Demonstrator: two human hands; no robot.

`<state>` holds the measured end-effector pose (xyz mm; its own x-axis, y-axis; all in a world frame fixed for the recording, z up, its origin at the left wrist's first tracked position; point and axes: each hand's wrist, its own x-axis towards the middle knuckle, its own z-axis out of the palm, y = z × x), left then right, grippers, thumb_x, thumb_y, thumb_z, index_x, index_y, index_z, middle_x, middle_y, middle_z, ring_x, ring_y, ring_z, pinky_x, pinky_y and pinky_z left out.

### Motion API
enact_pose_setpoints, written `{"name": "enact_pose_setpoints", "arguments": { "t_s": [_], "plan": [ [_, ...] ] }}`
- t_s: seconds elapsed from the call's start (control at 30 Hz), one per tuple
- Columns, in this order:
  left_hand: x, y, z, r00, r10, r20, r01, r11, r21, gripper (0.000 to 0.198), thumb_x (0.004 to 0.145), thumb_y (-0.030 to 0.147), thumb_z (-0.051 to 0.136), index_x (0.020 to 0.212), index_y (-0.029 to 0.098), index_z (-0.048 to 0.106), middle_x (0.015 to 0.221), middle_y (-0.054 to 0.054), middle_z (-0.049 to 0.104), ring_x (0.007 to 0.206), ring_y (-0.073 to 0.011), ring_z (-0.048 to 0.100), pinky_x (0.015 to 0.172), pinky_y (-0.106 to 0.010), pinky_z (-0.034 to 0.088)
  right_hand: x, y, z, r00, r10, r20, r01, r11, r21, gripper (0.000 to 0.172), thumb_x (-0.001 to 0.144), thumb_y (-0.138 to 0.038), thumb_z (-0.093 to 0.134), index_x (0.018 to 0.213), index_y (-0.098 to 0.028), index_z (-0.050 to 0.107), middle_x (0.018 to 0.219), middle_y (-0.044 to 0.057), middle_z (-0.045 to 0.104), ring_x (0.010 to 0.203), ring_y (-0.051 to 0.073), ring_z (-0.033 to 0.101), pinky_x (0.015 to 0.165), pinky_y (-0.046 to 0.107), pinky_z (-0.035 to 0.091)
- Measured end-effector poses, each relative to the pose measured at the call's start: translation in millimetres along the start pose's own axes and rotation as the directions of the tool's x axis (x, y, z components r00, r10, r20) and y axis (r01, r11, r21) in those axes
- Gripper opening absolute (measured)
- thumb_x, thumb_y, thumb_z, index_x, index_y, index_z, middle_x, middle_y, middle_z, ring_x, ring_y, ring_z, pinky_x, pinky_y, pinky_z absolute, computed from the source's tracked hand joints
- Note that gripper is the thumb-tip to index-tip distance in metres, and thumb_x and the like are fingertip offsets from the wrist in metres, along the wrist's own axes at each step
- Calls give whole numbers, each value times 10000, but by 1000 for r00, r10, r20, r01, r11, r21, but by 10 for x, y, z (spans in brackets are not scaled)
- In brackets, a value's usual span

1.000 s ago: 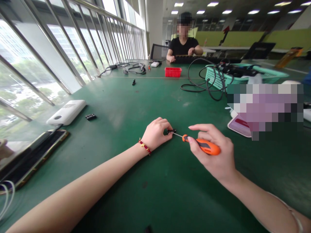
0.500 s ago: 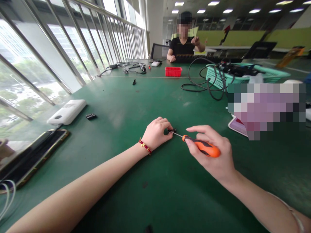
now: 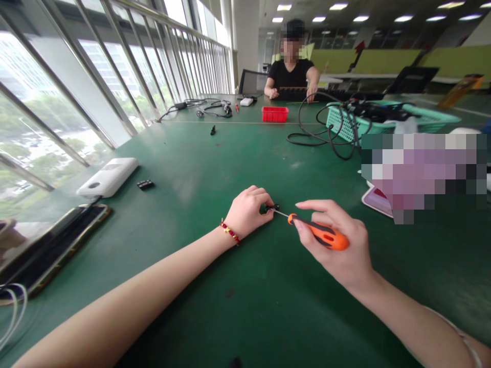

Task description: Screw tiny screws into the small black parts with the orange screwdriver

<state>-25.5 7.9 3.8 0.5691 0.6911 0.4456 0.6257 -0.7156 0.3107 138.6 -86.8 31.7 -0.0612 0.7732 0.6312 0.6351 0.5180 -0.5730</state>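
Head view: my right hand (image 3: 351, 255) is curled round the handle of an orange-and-black screwdriver (image 3: 337, 240), thumb pressed along the grip, index finger held out free of it; my left hand (image 3: 251, 207) is drawn into a tight pinch, thumb and forefinger on a small black piece (image 3: 273, 207), well in from the left and far edges of the counter (image 3: 215, 168). The shaft reaches the piece at a slant, though whether its tip sits in anything is too small to tell. To do this well, I'd judge, I should brace the left wrist against the counter, bring the shaft square to the piece, press lightly and turn from the fingers rather than the arm, with the pinching fingertips out of the tip's path in case it slips. Farther out, a black block (image 3: 146, 185) and a white power bank (image 3: 109, 177) lie towards the left edge, a red bin (image 3: 275, 115) stands nearer the far edge, and a green basket (image 3: 433, 124) towards the right; all sit clear of my elbows.
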Motion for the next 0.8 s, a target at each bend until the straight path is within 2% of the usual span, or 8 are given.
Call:
{"name": "enact_pose_setpoints", "arguments": {
  "t_s": [0.1,0.2,0.27,0.37,0.47,0.57,0.67,0.8],
  "plan": [
    [0,-4,5,1000,-4,-1,4,1000,6,46,730,197,578,718,175,616,776,-19,639,780,-164,539,724,-279,464,15,21,11,995,-30,-97,33,999,31,347,720,-174,616,1057,-177,535,751,-2,562,665,116,553,658,251,474],
    [1,-9,7,1000,-6,1,6,1000,7,42,728,193,578,719,178,616,781,-17,639,778,-163,540,722,-277,463,30,45,20,989,-3,-148,15,997,80,580,665,-216,668,1195,-165,437,970,65,536,773,151,568,686,287,490],
    [0,-11,7,1000,-6,-1,6,1000,8,39,723,187,579,723,178,617,783,-16,640,778,-162,540,720,-275,462,31,42,15,994,42,-101,-35,997,74,611,660,-261,684,1204,-163,423,813,14,533,614,121,531,560,261,466],
    [0,-9,5,1000,-8,0,8,1000,9,40,718,186,581,725,177,619,780,-15,640,782,-164,539,720,-275,463,22,16,-2,999,44,10,-44,999,27,328,723,-265,639,1020,-173,535,506,-85,404,417,75,396,457,221,388],
    [1,-3,1,1000,-7,4,7,1000,6,43,720,191,580,726,175,619,784,-16,642,782,-164,537,718,-275,463,15,1,-2,1000,-13,27,12,1000,9,149,752,-209,603,895,-179,571,456,-91,382,404,65,375,487,211,393],
    [1,0,0,1000,-11,2,11,1000,8,48,726,194,575,719,173,618,780,-19,640,776,-163,535,715,-276,463,20,15,16,995,-53,-78,56,998,36,352,718,-173,617,1060,-172,532,686,-18,534,611,110,532,627,241,461],
    [-1,-4,3,1000,-12,4,12,1000,13,48,724,191,575,718,172,618,775,-20,636,776,-163,535,718,-277,463,28,35,23,988,-41,-146,50,997,59,566,669,-205,658,1191,-155,445,896,51,541,773,156,559,692,284,482],
    [-3,-11,9,1000,-6,2,6,1000,8,47,720,189,577,729,174,620,782,-17,638,780,-162,535,718,-274,464,18,35,5,997,53,-51,-51,998,33,384,716,-244,640,1072,-169,521,541,-72,432,452,83,418,461,223,387]
  ]
}}
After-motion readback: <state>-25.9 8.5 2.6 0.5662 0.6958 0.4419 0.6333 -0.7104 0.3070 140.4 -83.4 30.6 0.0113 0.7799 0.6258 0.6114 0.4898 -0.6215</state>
